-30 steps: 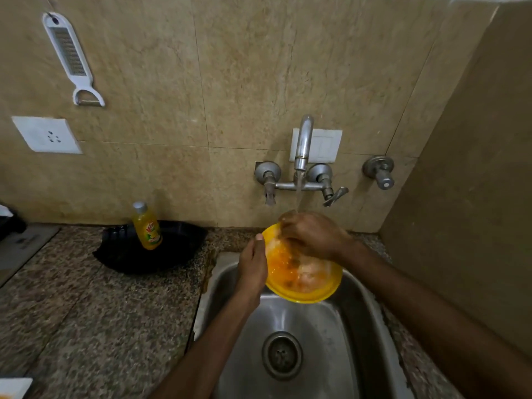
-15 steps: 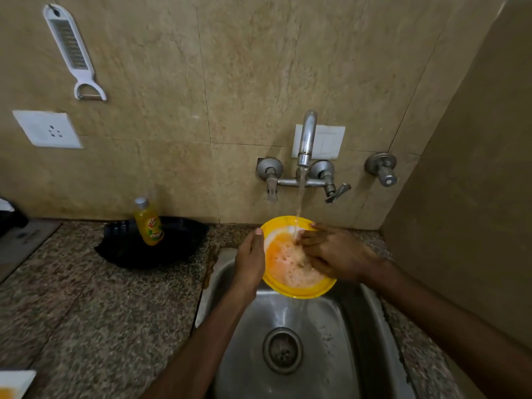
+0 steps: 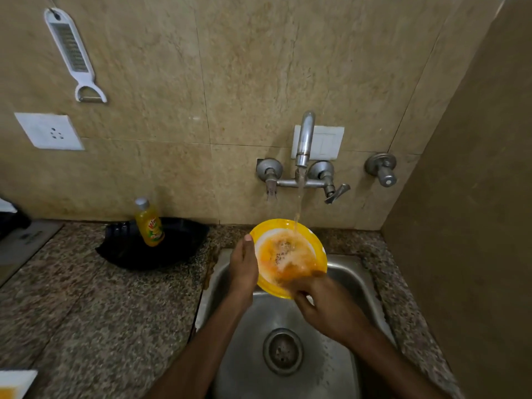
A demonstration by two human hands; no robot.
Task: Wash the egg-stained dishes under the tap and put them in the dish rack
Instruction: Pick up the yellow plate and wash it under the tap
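A yellow-rimmed plate (image 3: 315, 240) with orange egg stains and black specks is tilted over the steel sink (image 3: 339, 367), under the running tap (image 3: 303, 139). My left hand (image 3: 243, 272) grips the plate's left edge, thumb on the rim. My right hand (image 3: 325, 303) is at the plate's lower edge, its fingers pressing on the stained surface. Water falls onto the plate's upper middle. No dish rack is in view.
A black tray (image 3: 178, 251) with a yellow dish-soap bottle (image 3: 149, 224) sits on the granite counter left of the sink. A white dish's corner (image 3: 14, 383) shows at the bottom left. A side wall stands close on the right. A grater (image 3: 72, 50) hangs on the wall.
My right hand moved from the plate's top, across its right side, down to its lower edge. More of the stained surface shows under the water. The left hand kept its hold.
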